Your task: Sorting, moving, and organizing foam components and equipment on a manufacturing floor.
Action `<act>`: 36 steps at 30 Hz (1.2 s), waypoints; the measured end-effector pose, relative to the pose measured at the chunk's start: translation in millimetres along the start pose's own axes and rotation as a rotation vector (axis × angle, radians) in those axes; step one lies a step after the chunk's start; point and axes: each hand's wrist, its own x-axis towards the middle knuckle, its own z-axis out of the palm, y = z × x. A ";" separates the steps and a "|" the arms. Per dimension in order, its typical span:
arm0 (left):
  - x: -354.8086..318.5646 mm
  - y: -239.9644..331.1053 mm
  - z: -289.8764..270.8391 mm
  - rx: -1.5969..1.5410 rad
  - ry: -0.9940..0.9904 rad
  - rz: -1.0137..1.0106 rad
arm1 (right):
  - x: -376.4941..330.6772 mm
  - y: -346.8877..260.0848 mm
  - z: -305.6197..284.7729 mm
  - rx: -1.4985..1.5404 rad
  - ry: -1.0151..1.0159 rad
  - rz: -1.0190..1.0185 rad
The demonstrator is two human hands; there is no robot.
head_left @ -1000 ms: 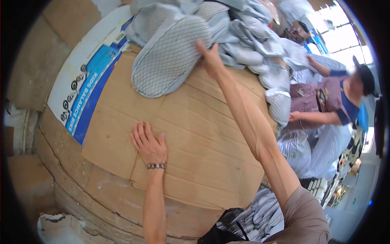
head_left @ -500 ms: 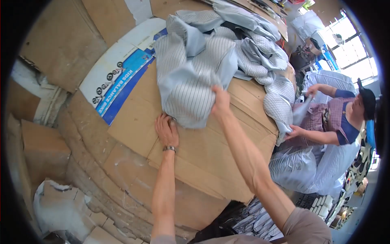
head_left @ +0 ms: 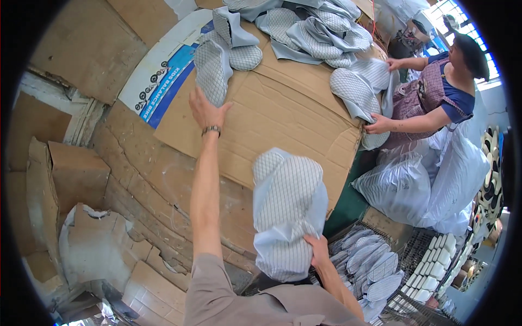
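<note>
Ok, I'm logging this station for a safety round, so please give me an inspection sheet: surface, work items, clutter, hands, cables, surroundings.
Surface: creased brown cardboard sheet, with a blue-and-white printed panel along its left side.
Work items: striped, quilted grey bundle near the body; quilted piece at far left; loose pile at the far end.
Clutter: torn cardboard at lower left.
Hands: left hand at the quilted piece's near end, grip unclear; right hand grips the bundle's side.
Cables: thin orange line at the far right, possibly a cord; too small to tell.
Surroundings: co-worker handling similar pieces at right; plastic bags nearby.
</note>
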 end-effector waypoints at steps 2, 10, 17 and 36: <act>40.0 0.5 30.3 0.201 -0.103 0.217 | -9.6 -7.9 -10.0 -0.046 0.011 -0.050; 168.4 66.0 184.0 0.413 -0.401 0.208 | 3.4 -18.1 -8.0 -0.055 0.196 -0.005; 221.3 51.9 243.0 0.561 -0.642 0.355 | 4.4 -29.1 4.3 0.000 0.241 0.041; -280.8 50.8 -110.6 0.487 -1.138 0.727 | -130.9 15.1 -88.3 0.014 0.216 -0.509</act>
